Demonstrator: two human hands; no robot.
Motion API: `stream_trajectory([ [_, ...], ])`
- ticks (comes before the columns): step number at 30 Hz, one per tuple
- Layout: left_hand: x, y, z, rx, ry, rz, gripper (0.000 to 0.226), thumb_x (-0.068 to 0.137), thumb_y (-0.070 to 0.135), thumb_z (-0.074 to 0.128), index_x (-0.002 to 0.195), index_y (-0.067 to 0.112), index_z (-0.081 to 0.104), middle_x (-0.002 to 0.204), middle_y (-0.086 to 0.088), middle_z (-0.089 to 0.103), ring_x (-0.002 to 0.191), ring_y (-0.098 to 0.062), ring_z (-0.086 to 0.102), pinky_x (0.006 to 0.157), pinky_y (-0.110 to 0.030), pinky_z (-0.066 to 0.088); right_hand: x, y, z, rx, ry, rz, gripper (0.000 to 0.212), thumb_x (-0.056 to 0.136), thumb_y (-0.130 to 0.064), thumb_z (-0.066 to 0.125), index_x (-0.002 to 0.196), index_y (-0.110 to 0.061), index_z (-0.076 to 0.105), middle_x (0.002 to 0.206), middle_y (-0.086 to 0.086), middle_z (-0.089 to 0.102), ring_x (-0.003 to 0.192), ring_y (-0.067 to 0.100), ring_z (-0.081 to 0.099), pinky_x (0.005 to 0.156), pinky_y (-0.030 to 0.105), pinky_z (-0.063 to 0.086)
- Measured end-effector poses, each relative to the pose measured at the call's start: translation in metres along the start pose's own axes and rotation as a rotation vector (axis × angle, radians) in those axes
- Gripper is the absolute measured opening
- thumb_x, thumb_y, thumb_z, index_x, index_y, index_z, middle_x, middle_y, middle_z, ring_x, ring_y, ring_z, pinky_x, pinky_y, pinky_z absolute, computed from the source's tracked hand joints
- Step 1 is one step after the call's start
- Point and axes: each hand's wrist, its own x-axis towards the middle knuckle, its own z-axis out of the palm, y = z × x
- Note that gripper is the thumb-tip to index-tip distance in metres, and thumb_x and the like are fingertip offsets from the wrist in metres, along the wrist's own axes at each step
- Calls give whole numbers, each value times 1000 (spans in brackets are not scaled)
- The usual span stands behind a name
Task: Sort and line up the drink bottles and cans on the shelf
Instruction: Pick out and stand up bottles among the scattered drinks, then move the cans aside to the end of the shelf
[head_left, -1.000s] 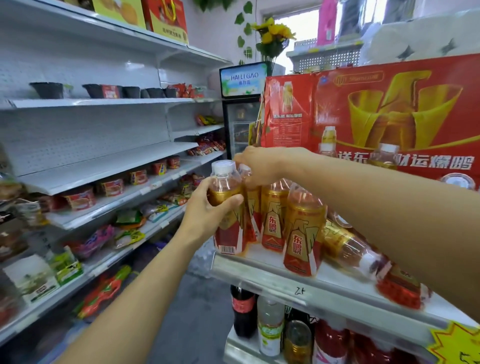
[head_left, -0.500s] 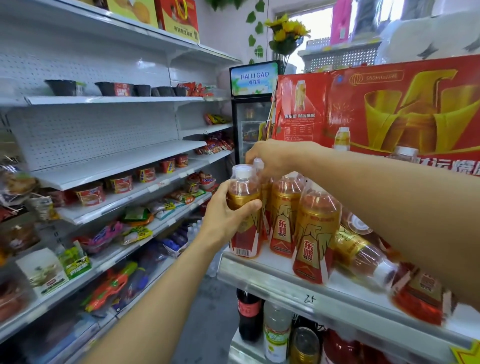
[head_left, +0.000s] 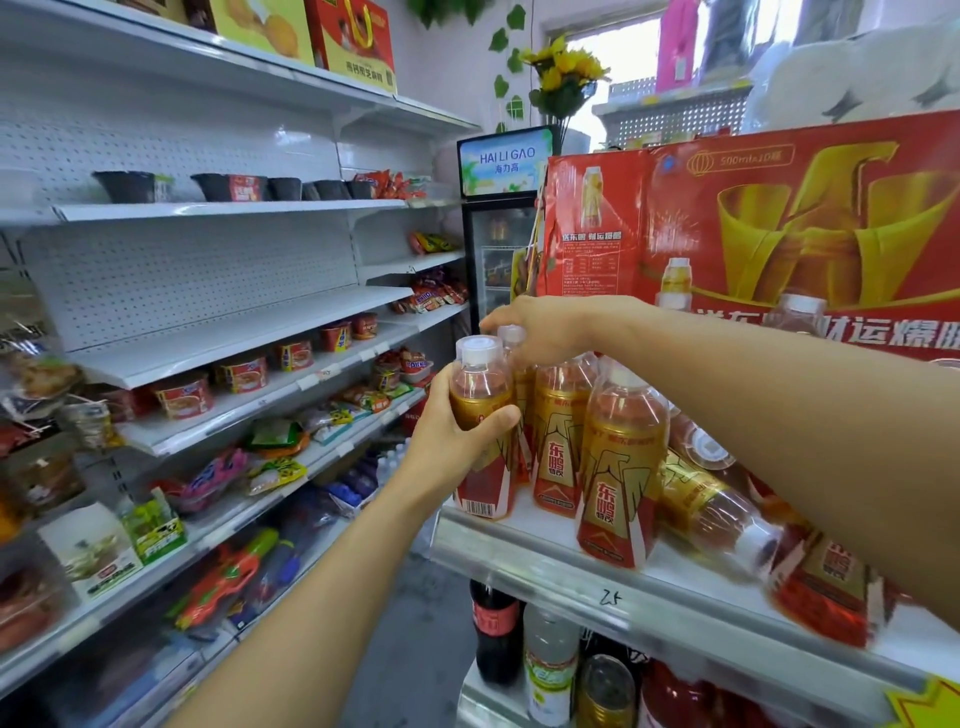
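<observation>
Several gold-and-red drink bottles with clear caps stand on a white shelf (head_left: 519, 558) at the right. My left hand (head_left: 451, 441) grips the leftmost upright bottle (head_left: 480, 405) round its middle, at the shelf's left end. My right hand (head_left: 540, 327) reaches over from the right and holds the top of the bottle just behind it (head_left: 514, 340). Two more bottles stand upright to the right (head_left: 558, 441) (head_left: 621, 467). Another bottle (head_left: 711, 506) lies on its side behind them, and a further one (head_left: 826, 587) lies at the far right.
A large red drinks carton (head_left: 753, 218) stands behind the bottles. Below the shelf are a cola bottle (head_left: 493, 634), a clear bottle and a can. Across the aisle at the left run white shelves (head_left: 234, 332) with noodle cups and snacks. A small fridge (head_left: 498, 234) stands at the back.
Both hands keep their holds on the two left bottles, which stay at the shelf's left end. The camera has moved a little closer and leftward.
</observation>
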Motion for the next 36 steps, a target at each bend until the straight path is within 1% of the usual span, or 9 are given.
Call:
stream_trajectory([
  [4, -1, 13, 3, 90, 68, 25, 71, 81, 35, 76, 135, 41, 31, 110, 20, 55, 85, 12, 58, 65, -13, 50, -12, -3, -1, 25, 13, 10, 64, 97, -27, 55, 154, -27, 25, 160, 3, 23, 142, 28, 31, 107, 40, 36],
  [8, -1, 26, 4, 181, 102, 54, 70, 82, 32, 76, 138, 35, 33, 114, 22, 51, 103, 3, 54, 74, -15, 42, -26, -4, -2, 44, 33, 23, 63, 99, -28, 52, 154, -27, 23, 160, 3, 23, 141, 28, 32, 107, 38, 36],
  [11, -3, 37, 3, 345, 125, 57, 87, 81, 40, 74, 149, 30, 21, 147, 5, 37, 132, -16, 41, 103, -35, 42, -39, -4, -3, 97, 104, 37, 63, 98, -24, 53, 154, -26, 25, 160, 3, 23, 141, 27, 33, 108, 38, 36],
  [14, -10, 52, 3, 623, 184, 136, 91, 83, 48, 69, 153, 27, 14, 159, 3, 19, 145, -17, 17, 116, -41, 21, -64, -6, -2, 99, 250, 32, 58, 97, -30, 54, 151, -29, 32, 156, 1, 30, 139, 25, 36, 109, 45, 38],
  [17, -29, 69, 7, 785, 212, 265, 85, 85, 52, 63, 153, 25, 19, 160, 4, 18, 146, -13, 11, 120, -38, 14, -103, -10, 5, 33, 478, 20, 50, 96, -32, 52, 145, -30, 42, 147, -3, 43, 130, 21, 44, 103, 43, 40],
  [24, -97, 105, 54, 744, 318, 541, 68, 86, 62, 47, 142, 23, 40, 141, 3, 46, 132, -15, 37, 110, -45, 35, -213, -5, 42, -39, 943, 64, 42, 89, -27, 59, 130, -21, 58, 125, -1, 62, 113, 21, 58, 95, 39, 46],
  [30, -162, 118, 129, 652, 247, 635, 64, 86, 51, 57, 140, 19, 44, 134, 0, 51, 124, -19, 45, 105, -38, 37, -326, 19, 67, -94, 997, 163, 48, 92, -26, 57, 139, -16, 52, 133, 2, 59, 120, 22, 55, 97, 40, 45],
  [34, -203, 133, 194, 599, 177, 689, 59, 88, 52, 51, 135, 16, 51, 133, -1, 54, 123, -20, 48, 104, -41, 40, -414, 45, 77, -163, 1052, 232, 42, 92, -27, 59, 132, -15, 60, 130, 4, 61, 117, 23, 57, 98, 40, 45],
  [36, -226, 145, 232, 547, 152, 709, 57, 89, 51, 49, 133, 15, 52, 130, -1, 56, 121, -19, 48, 101, -36, 40, -463, 61, 82, -193, 1048, 267, 40, 92, -29, 59, 130, -14, 61, 130, 4, 62, 117, 23, 57, 97, 42, 45],
])
